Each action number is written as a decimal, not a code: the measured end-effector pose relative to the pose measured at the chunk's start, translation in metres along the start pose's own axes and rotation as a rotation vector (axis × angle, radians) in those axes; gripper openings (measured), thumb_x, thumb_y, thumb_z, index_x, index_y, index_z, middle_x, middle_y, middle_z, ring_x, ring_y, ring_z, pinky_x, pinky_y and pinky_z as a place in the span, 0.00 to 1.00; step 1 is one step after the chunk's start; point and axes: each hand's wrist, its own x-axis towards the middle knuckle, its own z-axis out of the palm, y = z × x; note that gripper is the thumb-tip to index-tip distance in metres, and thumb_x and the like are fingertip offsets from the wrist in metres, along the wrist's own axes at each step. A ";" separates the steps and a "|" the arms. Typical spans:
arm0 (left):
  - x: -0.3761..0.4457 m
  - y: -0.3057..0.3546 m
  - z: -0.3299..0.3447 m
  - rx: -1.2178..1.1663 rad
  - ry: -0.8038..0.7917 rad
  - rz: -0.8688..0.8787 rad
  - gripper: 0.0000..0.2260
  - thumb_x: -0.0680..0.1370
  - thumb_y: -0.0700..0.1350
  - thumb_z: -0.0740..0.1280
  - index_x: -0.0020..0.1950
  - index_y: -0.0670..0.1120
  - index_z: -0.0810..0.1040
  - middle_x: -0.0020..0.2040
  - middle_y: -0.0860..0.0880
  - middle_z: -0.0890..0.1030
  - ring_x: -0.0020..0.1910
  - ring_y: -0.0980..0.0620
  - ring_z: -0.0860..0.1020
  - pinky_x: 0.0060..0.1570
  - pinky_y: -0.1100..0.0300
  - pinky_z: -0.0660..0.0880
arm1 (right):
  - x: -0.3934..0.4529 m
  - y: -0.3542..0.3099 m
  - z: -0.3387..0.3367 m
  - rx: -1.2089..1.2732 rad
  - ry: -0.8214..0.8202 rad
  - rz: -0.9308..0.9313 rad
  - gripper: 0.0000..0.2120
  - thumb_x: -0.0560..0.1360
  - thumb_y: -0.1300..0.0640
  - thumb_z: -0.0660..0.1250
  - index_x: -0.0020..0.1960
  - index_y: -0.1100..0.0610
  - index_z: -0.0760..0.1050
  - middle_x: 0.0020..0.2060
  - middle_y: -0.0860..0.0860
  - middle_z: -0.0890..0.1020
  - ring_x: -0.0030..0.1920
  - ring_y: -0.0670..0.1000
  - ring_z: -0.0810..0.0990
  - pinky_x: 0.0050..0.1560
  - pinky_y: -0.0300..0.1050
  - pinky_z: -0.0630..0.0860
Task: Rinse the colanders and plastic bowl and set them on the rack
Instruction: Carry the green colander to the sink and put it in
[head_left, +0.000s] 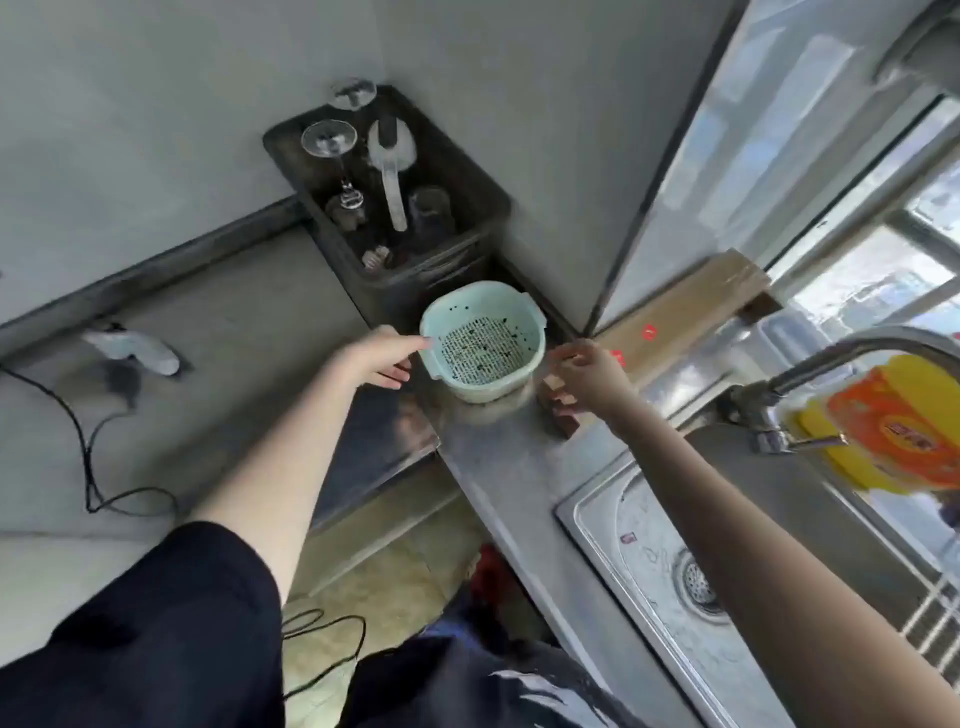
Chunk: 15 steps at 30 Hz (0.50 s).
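Dark sleeve (171, 623) of the left arm fills the lower left corner, closest to me. Next in size I see the steel sink (649, 561) at the lower right, with the tap (810, 384) above it. On the counter (498, 457), in the corner, stands a dark rack (467, 208) with upturned glasses inside. Just in front of the rack sits the pale green colander (483, 343), upright, with dark specks on its mesh bottom. My left hand (376, 358) touches its left rim with fingers almost straight. My right hand (587, 371) is just beside the right side, fingers loosely curled, gripping nothing that I can see. A small wooden block (558, 423) lies under this hand.
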 end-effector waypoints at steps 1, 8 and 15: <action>0.004 0.004 0.002 -0.029 -0.024 -0.013 0.22 0.77 0.54 0.67 0.62 0.40 0.72 0.52 0.43 0.77 0.46 0.47 0.79 0.45 0.55 0.79 | 0.007 -0.005 -0.001 0.001 0.047 0.003 0.09 0.76 0.65 0.58 0.52 0.63 0.76 0.44 0.57 0.76 0.41 0.59 0.80 0.46 0.61 0.81; 0.025 0.012 0.006 -0.183 -0.080 -0.008 0.18 0.76 0.45 0.68 0.62 0.40 0.70 0.55 0.42 0.80 0.48 0.46 0.81 0.44 0.53 0.80 | 0.053 -0.014 -0.005 -0.019 0.136 0.117 0.18 0.77 0.64 0.56 0.66 0.61 0.68 0.45 0.51 0.75 0.46 0.59 0.84 0.46 0.55 0.82; 0.034 0.005 0.018 -0.262 0.035 0.088 0.07 0.79 0.42 0.60 0.56 0.45 0.68 0.57 0.42 0.76 0.47 0.47 0.78 0.37 0.55 0.78 | 0.066 -0.015 0.009 -0.002 0.052 0.181 0.17 0.77 0.62 0.56 0.65 0.62 0.69 0.42 0.58 0.80 0.47 0.62 0.84 0.47 0.58 0.82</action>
